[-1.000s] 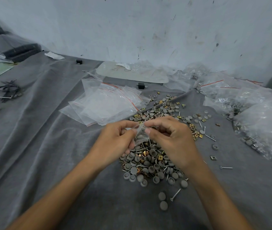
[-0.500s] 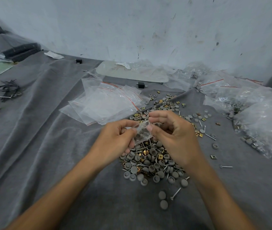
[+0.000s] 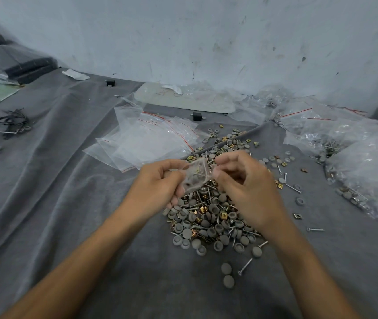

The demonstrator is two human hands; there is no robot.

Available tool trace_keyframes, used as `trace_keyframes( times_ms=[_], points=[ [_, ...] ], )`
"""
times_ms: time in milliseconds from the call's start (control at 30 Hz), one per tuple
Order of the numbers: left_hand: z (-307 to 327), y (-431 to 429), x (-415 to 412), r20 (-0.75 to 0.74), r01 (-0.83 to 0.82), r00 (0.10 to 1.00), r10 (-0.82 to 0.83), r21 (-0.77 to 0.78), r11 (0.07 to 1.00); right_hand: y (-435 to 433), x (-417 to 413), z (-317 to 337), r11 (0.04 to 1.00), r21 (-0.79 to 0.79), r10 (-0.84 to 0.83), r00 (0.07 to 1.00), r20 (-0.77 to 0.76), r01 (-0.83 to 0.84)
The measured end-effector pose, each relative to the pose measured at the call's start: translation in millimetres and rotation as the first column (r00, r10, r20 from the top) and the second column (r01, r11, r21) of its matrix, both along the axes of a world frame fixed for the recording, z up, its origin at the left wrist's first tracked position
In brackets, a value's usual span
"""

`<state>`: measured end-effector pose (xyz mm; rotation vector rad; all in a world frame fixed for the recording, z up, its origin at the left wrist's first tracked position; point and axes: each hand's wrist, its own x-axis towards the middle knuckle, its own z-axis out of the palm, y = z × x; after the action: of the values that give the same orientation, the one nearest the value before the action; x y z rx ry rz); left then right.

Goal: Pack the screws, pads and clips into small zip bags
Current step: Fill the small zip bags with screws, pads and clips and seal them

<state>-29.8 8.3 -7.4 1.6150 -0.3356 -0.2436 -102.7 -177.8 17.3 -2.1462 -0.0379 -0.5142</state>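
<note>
- Across the bench, I am looking at a creased grey cloth (image 3: 56, 203) carrying everything.
- Along its right side, filled bags (image 3: 363, 171) are lying heaped, so I am judging a good share of the packing done.
- Behind the hands, a fan of empty bags (image 3: 146, 143) is waiting, apart from the filled ones.
- Below the hands, a large heap of screws, pads and clips (image 3: 208, 217) is lying loose, so I am reckoning much is left.
- Over that heap, the left hand (image 3: 158, 187) is pinching a small bag (image 3: 196, 176) by its left edge. The right hand (image 3: 248, 192), fingers curled, is sitting at the bag's right edge, and I am unable to tell whether it is gripping.
- Inside the small bag, a few parts are showing, blurred; I am not making out whether its zip is closed.
</note>
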Motion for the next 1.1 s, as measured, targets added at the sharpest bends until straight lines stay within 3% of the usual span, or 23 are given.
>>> trace_keyframes(
  times_ms=[67, 200, 300, 433, 667, 900, 1100],
  points=[
    [3, 4, 6, -0.033, -0.054, 0.998, 0.053, -0.029, 0.998, -1, 0, -4, 0.986, -0.155, 0.036, 0.993, -0.113, -0.054],
    [3, 6, 10, -0.060, -0.083, 0.995, 0.081, -0.037, 0.996, 11, 2, -23, 0.929, -0.270, 0.146, 0.923, -0.356, -0.251],
    [3, 7, 9, -0.061, -0.074, 0.996, 0.072, -0.040, 0.996, 4, 3, -23, 0.871, -0.408, 0.077, 0.897, -0.434, -0.273],
    [6, 10, 10, -0.056, -0.069, 0.996, 0.067, -0.032, 0.997, -21, -1, -14, 0.835, -0.449, 0.038, 0.847, -0.531, -0.319],
    [6, 9, 7, -0.035, -0.066, 0.997, 0.066, -0.010, 0.998, 5, 7, -27, 0.814, -0.519, 0.082, 0.936, -0.342, -0.261],
    [8, 9, 6, -0.040, -0.065, 0.997, 0.065, -0.008, 0.998, 8, 9, -33, 0.685, -0.694, -0.011, 0.949, -0.314, -0.221],
    [10, 9, 4, -0.034, -0.060, 0.998, 0.060, 0.005, 0.998, 10, 10, -31, 0.665, -0.713, -0.013, 0.952, -0.307, -0.221]
  ],
)
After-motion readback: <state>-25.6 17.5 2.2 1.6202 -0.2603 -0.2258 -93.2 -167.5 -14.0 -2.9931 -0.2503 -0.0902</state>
